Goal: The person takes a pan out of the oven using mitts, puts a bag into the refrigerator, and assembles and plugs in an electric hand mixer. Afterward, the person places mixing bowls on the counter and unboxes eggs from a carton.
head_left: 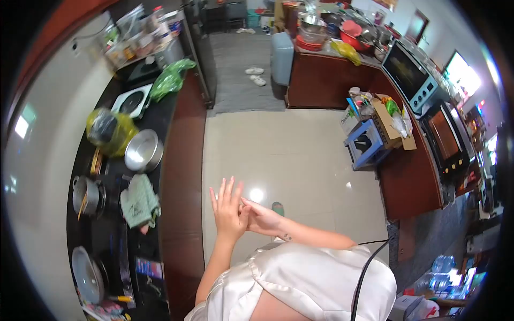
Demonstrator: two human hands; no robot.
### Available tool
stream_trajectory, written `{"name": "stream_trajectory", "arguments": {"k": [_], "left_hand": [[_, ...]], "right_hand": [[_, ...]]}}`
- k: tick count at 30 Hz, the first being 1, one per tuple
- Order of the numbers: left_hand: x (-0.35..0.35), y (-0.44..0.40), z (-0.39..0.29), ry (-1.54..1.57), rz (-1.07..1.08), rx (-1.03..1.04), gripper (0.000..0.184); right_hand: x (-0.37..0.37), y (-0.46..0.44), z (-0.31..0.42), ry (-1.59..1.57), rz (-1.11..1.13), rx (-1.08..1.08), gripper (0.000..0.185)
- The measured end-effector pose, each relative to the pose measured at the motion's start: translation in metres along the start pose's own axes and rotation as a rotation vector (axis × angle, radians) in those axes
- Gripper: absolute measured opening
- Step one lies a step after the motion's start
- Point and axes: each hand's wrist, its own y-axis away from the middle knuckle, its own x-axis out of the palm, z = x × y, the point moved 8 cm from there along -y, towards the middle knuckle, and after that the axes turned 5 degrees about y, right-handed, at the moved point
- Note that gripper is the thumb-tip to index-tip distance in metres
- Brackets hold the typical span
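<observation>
My left hand is raised in front of my body, its fingers stretched up and spread, with nothing in them. Against its thumb side, my right hand is closed round the edge of the left hand; some of its fingers are hidden behind the left palm. Both hands are above the tiled floor. On the black counter to the left, the nearest items are a green cloth and a metal bowl.
Along the left counter are a saucepan, a frying pan, a yellow bag and a white burner. On the right stand a blue stool, a cardboard box and two ovens. A black cable crosses my shoulder.
</observation>
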Motion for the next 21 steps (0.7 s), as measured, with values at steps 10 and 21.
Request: {"name": "stream_trajectory", "arguments": {"k": [10, 21], "left_hand": [[0.261, -0.252, 0.037, 0.568, 0.228, -0.391, 0.03], [0.436, -0.477, 0.13, 0.685, 0.312, -0.366, 0.028]], "right_hand": [[-0.235, 0.101, 0.367, 1.265, -0.954, -0.492, 0.028], [-0.423, 0.094, 0.557, 0.952, -1.182, -0.551, 0.026]]}}
